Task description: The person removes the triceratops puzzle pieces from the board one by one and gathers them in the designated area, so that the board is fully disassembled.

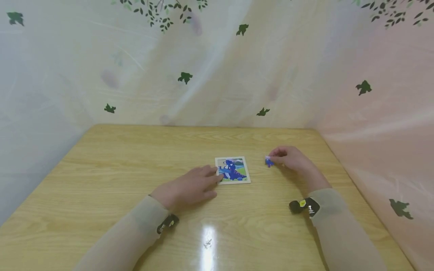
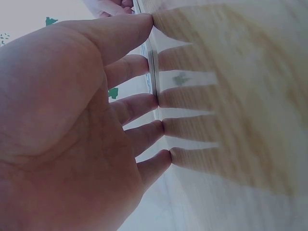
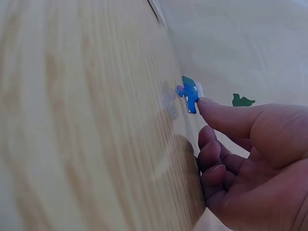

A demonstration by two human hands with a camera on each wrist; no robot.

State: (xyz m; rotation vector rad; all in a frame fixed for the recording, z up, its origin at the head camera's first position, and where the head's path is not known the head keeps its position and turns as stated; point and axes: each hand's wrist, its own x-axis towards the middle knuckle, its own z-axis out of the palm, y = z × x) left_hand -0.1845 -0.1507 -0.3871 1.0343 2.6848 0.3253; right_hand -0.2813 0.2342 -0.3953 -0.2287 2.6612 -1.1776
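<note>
A square jigsaw puzzle (image 1: 237, 182) with a pale frame and a blue dinosaur picture lies flat near the table's middle. Spread fingers of my left hand (image 1: 190, 186) touch its left side, with some fingertips over the frame and picture. In the left wrist view, that hand's fingertips rest on the table surface. To the right of the puzzle, my right hand (image 1: 289, 156) pinches a small blue puzzle piece (image 3: 190, 94) between thumb and fingers. The piece is held tilted, just above the table; its far side is hidden.
The wooden table (image 1: 118, 162) stretches out on all sides of the puzzle. A pale curtain (image 1: 210, 56) with leaf and bird prints hangs behind it and along the sides. Dark bands (image 1: 305, 206) with small devices sit on both wrists.
</note>
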